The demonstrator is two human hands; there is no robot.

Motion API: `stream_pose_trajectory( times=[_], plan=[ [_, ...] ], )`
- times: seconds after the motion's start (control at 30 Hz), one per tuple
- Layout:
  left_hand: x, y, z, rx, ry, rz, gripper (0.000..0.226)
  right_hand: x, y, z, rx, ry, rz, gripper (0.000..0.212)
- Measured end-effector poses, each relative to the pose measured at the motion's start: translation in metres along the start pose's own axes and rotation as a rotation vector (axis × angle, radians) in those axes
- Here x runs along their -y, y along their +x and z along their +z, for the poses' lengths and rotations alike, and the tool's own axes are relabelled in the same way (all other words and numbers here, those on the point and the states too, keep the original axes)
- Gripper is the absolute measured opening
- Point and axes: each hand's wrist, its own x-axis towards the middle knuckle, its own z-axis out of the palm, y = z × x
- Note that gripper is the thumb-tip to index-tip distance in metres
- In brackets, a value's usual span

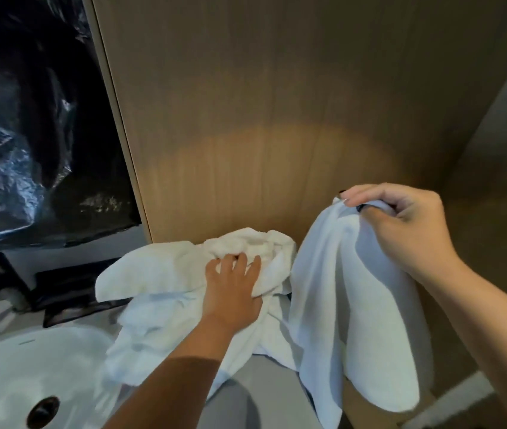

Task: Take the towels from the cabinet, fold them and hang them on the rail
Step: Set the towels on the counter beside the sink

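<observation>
1. A tall brown wood-grain cabinet panel (277, 103) is filling the background, with no hanging rail showing anywhere in view.
2. A glossy white ceramic washbasin (14, 366) is sitting at the lower left beside a grey countertop (246, 394).
3. A rumpled white terry towel (159, 274) is lying heaped on the countertop against the panel, partly spilling toward the basin.
4. A smooth pale white towel (348, 305) is hanging in long folds, lifted clear of the heap.
5. The right hand (400, 224) is pinching the hanging towel's top edge between curled fingers and thumb.
6. The left hand (233, 289) is gripping a bunch of the heaped towel, fingers digging in.
7. Judging by this, sorting is under way and folding has not begun; next, the left hand likely needs to release the heap and find a corner of the hanging towel.
</observation>
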Motion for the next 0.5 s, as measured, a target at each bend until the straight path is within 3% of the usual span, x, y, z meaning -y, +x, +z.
stream_pose_trajectory(
  times=[0.17,0.3,0.4,0.5],
  plan=[
    [0.002,0.008,-0.017,0.018,0.028,-0.019,0.069,-0.005,-0.002,-0.006,0.022,0.02,-0.006,0.038],
    [0.014,0.002,-0.055,-0.084,-0.054,0.016,0.058,0.0,0.004,-0.013,0.058,0.009,-0.017,0.034],
    [0.014,-0.032,-0.069,-0.125,-0.073,0.14,0.054,0.003,0.007,-0.013,0.087,0.019,-0.03,0.032],
    [-0.001,-0.081,-0.051,-0.112,-0.061,0.106,0.06,0.0,0.006,-0.009,0.128,0.022,-0.044,0.031]
  ],
)
